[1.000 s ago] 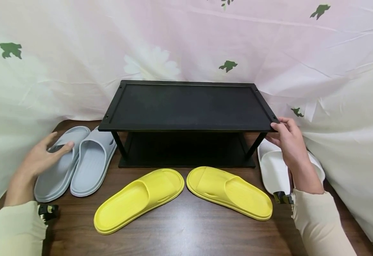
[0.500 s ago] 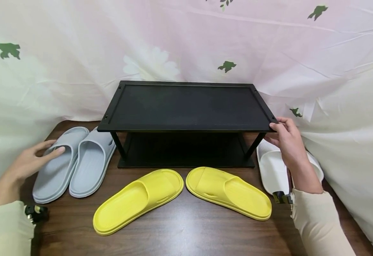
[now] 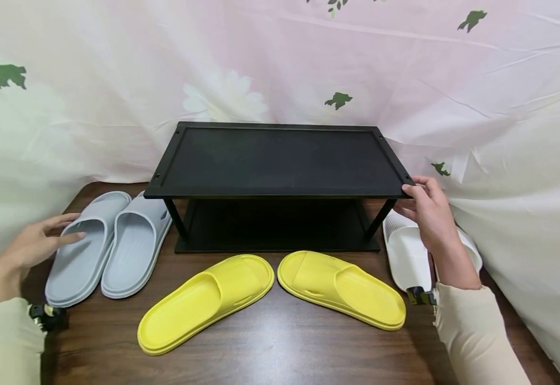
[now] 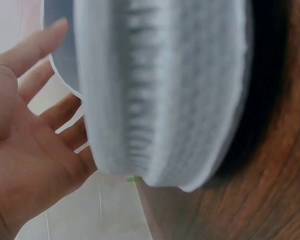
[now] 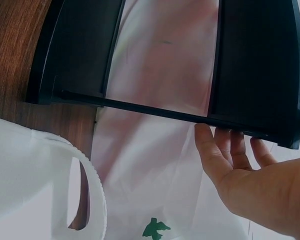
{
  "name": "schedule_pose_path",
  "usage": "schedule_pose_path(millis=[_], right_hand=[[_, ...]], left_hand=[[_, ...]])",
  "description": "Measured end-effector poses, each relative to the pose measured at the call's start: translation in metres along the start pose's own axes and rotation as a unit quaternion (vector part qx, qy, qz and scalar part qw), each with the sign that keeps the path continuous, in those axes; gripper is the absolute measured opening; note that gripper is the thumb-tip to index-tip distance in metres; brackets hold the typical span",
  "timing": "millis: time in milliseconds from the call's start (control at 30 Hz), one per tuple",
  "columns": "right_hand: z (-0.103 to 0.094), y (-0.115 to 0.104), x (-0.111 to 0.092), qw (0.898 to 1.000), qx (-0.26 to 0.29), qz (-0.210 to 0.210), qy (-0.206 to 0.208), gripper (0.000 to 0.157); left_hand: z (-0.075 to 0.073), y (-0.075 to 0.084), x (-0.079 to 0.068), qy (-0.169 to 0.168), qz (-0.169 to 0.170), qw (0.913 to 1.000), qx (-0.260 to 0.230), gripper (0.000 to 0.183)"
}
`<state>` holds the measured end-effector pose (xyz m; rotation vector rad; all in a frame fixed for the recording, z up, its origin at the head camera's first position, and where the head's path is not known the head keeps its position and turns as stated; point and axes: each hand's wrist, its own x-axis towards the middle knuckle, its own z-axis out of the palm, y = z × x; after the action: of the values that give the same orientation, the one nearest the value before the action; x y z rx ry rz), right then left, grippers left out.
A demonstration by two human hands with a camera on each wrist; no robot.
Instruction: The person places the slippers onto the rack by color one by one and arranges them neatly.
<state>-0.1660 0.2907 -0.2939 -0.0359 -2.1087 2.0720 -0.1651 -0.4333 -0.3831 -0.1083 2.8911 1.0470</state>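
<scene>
My left hand (image 3: 32, 246) hovers at the left side of the outer grey slipper (image 3: 75, 267), fingers loosely extended and the thumb overlapping its opening. In the left wrist view the slipper's ridged sole edge (image 4: 160, 100) fills the middle, and the fingers spread beyond it. A second grey slipper (image 3: 128, 262) lies alongside. At the front right corner of the black two-tier shoe rack (image 3: 280, 160), my right hand (image 3: 431, 214) grips the top shelf, thumb on the upper edge. In the right wrist view its fingers (image 5: 237, 150) curl under the shelf.
Two yellow slippers, left (image 3: 179, 318) and right (image 3: 371, 299), lie angled in front of the rack, toes together. White slippers (image 3: 410, 256) lie under my right forearm. Floral cloth (image 3: 280, 64) hangs behind and beside the brown wooden tabletop (image 3: 261, 358).
My left hand has drawn back to the left and slightly down, its thumb shifting across the outer grey slipper. My right hand keeps its place on the rack; the view drifts slightly.
</scene>
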Motion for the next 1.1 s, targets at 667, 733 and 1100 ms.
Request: schedule_pose_path(millis=[667,733,1100], right_hand=[[0.001,0.002,-0.001,1.0,0.021,-0.002,-0.01,0.015],[0.001,0.002,-0.002,1.0,0.019,-0.003,-0.009,0.016],[0.001,0.003,-0.003,1.0,0.007,-0.003,-0.002,0.016]], left_hand=[[0.002,-0.01,-0.004,0.051,-0.115,0.9877,-0.093,0.015],[0.003,-0.008,-0.005,0.056,-0.122,0.9864,-0.094,0.018],[0.005,-0.009,-0.006,0.089,-0.125,0.9816,-0.114,0.014]])
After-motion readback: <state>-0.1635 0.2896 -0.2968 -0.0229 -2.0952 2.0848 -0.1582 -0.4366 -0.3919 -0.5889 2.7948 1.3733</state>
